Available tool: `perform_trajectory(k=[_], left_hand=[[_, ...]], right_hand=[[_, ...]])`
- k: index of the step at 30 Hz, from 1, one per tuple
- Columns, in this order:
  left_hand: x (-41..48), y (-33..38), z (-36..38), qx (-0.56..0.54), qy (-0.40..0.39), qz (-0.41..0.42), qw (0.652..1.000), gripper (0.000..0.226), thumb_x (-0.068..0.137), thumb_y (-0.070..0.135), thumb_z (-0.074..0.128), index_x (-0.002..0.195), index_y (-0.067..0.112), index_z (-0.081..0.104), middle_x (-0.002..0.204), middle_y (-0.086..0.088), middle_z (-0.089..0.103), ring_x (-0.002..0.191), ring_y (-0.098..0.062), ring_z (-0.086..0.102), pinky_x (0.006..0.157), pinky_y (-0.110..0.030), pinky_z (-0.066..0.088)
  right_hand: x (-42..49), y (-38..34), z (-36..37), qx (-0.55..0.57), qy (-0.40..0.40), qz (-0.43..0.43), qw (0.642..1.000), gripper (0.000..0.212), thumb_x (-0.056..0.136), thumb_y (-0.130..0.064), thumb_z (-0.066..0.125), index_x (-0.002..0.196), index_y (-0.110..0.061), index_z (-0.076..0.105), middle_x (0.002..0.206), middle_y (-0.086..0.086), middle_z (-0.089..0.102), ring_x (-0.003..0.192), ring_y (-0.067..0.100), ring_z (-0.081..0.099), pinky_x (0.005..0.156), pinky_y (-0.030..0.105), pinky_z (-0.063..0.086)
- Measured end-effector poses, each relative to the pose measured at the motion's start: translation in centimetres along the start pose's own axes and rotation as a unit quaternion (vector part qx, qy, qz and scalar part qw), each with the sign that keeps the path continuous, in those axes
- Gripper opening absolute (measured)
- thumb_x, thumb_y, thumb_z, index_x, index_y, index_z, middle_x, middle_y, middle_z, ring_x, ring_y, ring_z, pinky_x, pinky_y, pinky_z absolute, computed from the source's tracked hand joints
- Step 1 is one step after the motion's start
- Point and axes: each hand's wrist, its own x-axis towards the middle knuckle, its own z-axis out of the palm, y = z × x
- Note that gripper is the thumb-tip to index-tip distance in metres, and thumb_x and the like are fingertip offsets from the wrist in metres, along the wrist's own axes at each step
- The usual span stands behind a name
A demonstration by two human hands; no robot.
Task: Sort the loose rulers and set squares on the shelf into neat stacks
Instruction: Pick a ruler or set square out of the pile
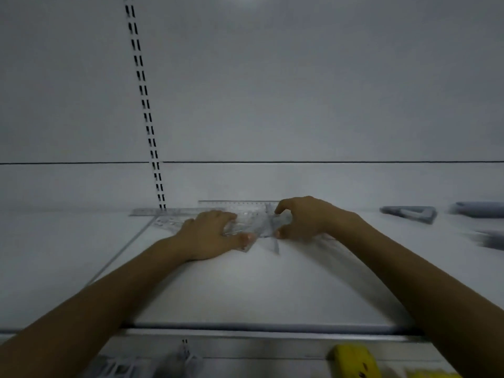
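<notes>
Two hands on a pile of clear rulers at the back of a white shelf [245, 290]

The left hand [210, 234] lies with a wide grip, fingers spread and pressing flat on the see-through pile [253, 225]. The right hand [308, 216] curls forefinger and thumb round the pile's right end, its grip holding it. How many pieces lie in the pile, and which are set squares, cannot be told through the clear plastic. One ruler [237, 203] lies against the back wall and another [152, 211] juts out to the left. A grey set square [409, 214] sits well apart to the right, with smeared grey shapes [480, 208] beyond it cut by the edge. A yellow thing [354, 361] below the shelf is blurred.
</notes>
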Motion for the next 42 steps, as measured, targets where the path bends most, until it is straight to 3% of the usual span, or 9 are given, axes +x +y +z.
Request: perform_trajectory(k=[5,9,12,16,25,30,34,38,42], left_hand=[[1.0,0.2,0.4,-0.062,0.088,0.074,0.991,0.041,0.089,0.053,0.051,0.122,0.03,0.057,0.128,0.001,0.053,0.122,-0.022,0.043,0.099,-0.045,0.039],[1.1,0.1,0.4,-0.107,0.116,0.12,0.98,0.015,0.09,0.035,0.057,0.1,0.028,0.065,0.106,0.003,0.059,0.106,-0.019,0.05,0.093,-0.044,0.042],[1.3,0.1,0.7,-0.129,0.13,0.129,0.974,0.017,0.089,0.035,0.059,0.103,0.026,0.062,0.107,0.004,0.058,0.106,-0.018,0.05,0.093,-0.044,0.043],[1.0,0.9,0.8,-0.173,0.143,0.176,0.959,0.049,0.08,0.046,0.059,0.124,0.024,0.051,0.118,0.003,0.057,0.107,-0.015,0.052,0.091,-0.04,0.045],[1.0,1.3,-0.2,-0.233,0.283,0.175,0.914,0.025,0.093,0.03,0.047,0.103,0.021,0.068,0.1,0.003,0.071,0.091,-0.015,0.065,0.083,-0.041,0.053],[1.0,1.3,-0.6,-0.299,0.301,0.162,0.891,0.029,0.098,0.03,0.038,0.114,0.023,0.06,0.105,0.002,0.065,0.088,-0.018,0.063,0.077,-0.042,0.055],[1.0,1.1,-0.5,-0.282,0.286,0.17,0.9,0.027,0.096,0.012,0.048,0.118,0.024,0.059,0.102,0.0,0.069,0.083,-0.018,0.067,0.076,-0.041,0.057],[0.6,1.4,-0.9,-0.25,0.278,0.188,0.908,0.023,0.098,0.021,0.043,0.112,0.026,0.061,0.088,0.007,0.073,0.059,-0.003,0.065,0.06,-0.027,0.055],[0.0,2.3,-1.1,-0.368,0.199,0.115,0.901,0.022,0.1,0.024,0.04,0.114,0.028,0.057,0.089,0.005,0.071,0.054,-0.014,0.068,0.059,-0.038,0.058]], right_hand=[[-0.5,0.9,0.3,-0.008,0.046,-0.012,0.999,0.048,0.083,-0.051,0.06,0.126,-0.029,0.056,0.12,0.002,0.056,0.105,0.02,0.054,0.089,0.033,0.044],[-0.4,1.6,1.1,0.012,0.11,-0.051,0.993,0.034,0.081,-0.046,0.062,0.11,-0.028,0.066,0.103,0.0,0.054,0.095,0.017,0.052,0.081,0.031,0.045],[-0.4,1.9,1.5,0.004,0.156,-0.086,0.984,0.023,0.086,-0.039,0.06,0.105,-0.027,0.068,0.102,0.0,0.057,0.093,0.017,0.053,0.079,0.032,0.044],[-0.6,2.3,1.7,0.052,0.257,-0.144,0.954,0.017,0.091,-0.026,0.059,0.104,-0.025,0.071,0.096,0.001,0.063,0.086,0.019,0.059,0.074,0.037,0.05],[-1.0,1.8,1.5,0.059,0.366,-0.181,0.911,0.02,0.088,-0.007,0.062,0.098,-0.02,0.073,0.087,0.0,0.069,0.081,0.02,0.06,0.071,0.04,0.05],[-1.5,1.6,1.5,0.051,0.312,-0.157,0.935,0.031,0.086,-0.008,0.066,0.111,-0.027,0.068,0.087,-0.011,0.069,0.082,0.011,0.055,0.076,0.014,0.036],[-2.2,1.2,0.5,0.095,0.292,-0.186,0.933,0.023,0.085,-0.01,0.067,0.101,-0.027,0.071,0.087,-0.016,0.068,0.085,0.009,0.057,0.077,0.018,0.042],[-3.1,0.6,-0.7,0.272,0.217,-0.165,0.923,0.026,0.091,-0.005,0.057,0.102,-0.026,0.067,0.08,-0.01,0.066,0.077,0.005,0.062,0.074,0.014,0.049],[-3.0,0.2,-0.4,0.279,0.203,-0.13,0.929,0.023,0.094,-0.005,0.051,0.09,-0.023,0.065,0.072,-0.01,0.062,0.064,0.001,0.057,0.062,0.013,0.047]])
